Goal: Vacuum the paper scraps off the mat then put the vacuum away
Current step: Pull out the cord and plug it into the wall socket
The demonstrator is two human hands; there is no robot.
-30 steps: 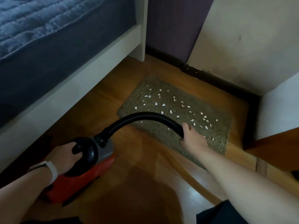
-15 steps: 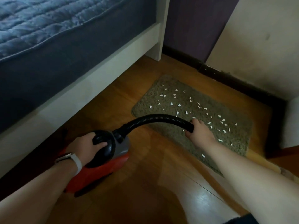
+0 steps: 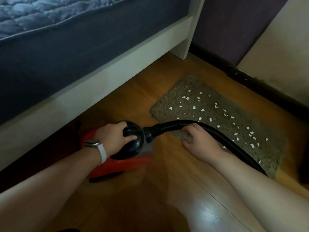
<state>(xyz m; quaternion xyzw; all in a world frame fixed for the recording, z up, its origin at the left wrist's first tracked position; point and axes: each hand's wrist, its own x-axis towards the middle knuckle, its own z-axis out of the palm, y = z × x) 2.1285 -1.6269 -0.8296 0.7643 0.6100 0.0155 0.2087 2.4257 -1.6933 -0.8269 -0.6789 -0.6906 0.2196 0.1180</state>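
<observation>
The left hand [image 3: 115, 136], a watch [image 3: 93, 143] on its wrist, wraps its fingers firmly round the black top handle of the red vacuum [image 3: 120, 166]. The vacuum sits on the wooden floor [image 3: 150, 198] beside the bed frame [image 3: 100, 77]. The right hand [image 3: 200, 146] is blurred; its fingers seem hooked over the black hose [image 3: 168, 126] close to the vacuum. Farther off, the hose arcs over the mat [image 3: 189, 84], where white paper scraps [image 3: 194, 107] lie scattered.
</observation>
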